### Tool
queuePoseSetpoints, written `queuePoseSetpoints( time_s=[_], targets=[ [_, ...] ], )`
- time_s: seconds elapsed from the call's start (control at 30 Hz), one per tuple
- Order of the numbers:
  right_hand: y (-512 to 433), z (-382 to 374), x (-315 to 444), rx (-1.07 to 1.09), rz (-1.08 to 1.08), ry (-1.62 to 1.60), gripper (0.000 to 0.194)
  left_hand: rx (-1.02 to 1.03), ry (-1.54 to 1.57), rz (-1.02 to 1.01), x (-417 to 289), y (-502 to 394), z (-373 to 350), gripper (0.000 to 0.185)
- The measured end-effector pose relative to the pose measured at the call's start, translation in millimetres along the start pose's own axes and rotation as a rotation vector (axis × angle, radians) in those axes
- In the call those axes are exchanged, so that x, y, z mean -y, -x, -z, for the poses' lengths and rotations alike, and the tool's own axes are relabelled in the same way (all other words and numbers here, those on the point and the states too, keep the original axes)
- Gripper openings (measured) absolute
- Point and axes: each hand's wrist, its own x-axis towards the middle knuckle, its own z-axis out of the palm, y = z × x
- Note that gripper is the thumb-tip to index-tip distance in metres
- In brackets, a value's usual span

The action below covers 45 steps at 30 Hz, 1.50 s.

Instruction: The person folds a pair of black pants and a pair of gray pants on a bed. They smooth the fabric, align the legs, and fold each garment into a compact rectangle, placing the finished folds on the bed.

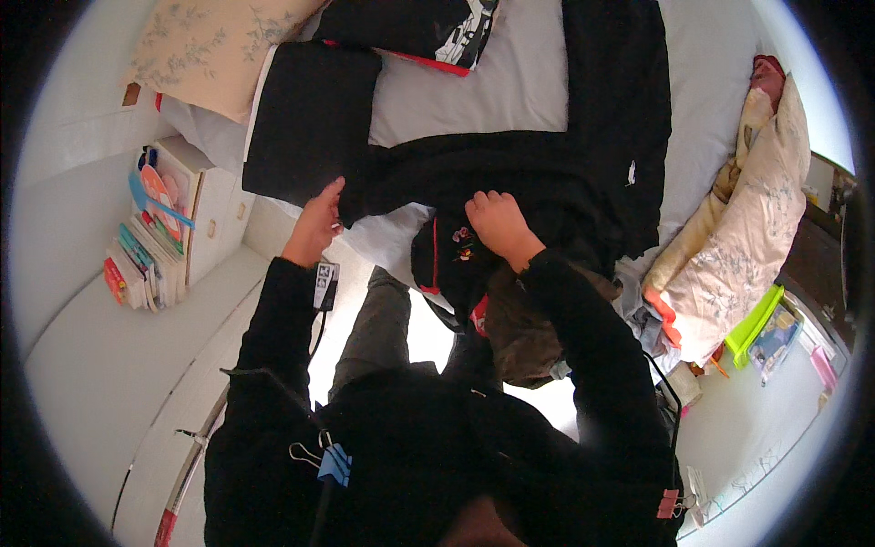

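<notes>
A large black garment [615, 102] lies spread over the bed, one long section running away from me and another reaching left. It bears a small white logo. My left hand [314, 222] is at the near edge of its left part, thumb and forefinger apart beside the cloth; whether it pinches any fabric cannot be seen. My right hand [502, 222] has its fingers curled into the black cloth near the middle. Just below that hand hangs dark fabric with a small colourful embroidery [463, 244] and red trim. Folded black cloth [314, 102] lies at the left.
A dark garment with a white print [468, 34] and a floral pillow [219, 55] lie at the far side. A rolled floral quilt [745, 232] borders the right. Books [147, 267] stand beside a white drawer unit [212, 205]. Brown cloth [523, 335] hangs at the bed's near edge.
</notes>
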Motion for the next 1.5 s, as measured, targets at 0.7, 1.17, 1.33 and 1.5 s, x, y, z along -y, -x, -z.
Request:
queuePoseSetpoints(
  time_s=[0.7,1.17,1.33,1.5],
  targets=[
    [6.1,5.3,1.3,0.020,-0.023,-0.003,0.009,-0.324,-0.552,-0.709,4.1,-0.8,-0.6,0.018],
    [7.4,4.2,-0.4,0.043,-0.029,-0.080,0.010,0.083,-0.144,-0.639,-30.9,58.3,-21.0,0.015],
    [9.5,5.2,-0.8,-0.010,-0.025,-0.079,0.009,-0.106,-0.296,-0.722,-23.8,50.5,-17.7,0.016],
    [8.0,3.8,-1.1,0.043,-0.039,-0.081,0.007,-0.250,-0.441,-0.831,2.3,10.1,-20.1,0.027]
  ],
)
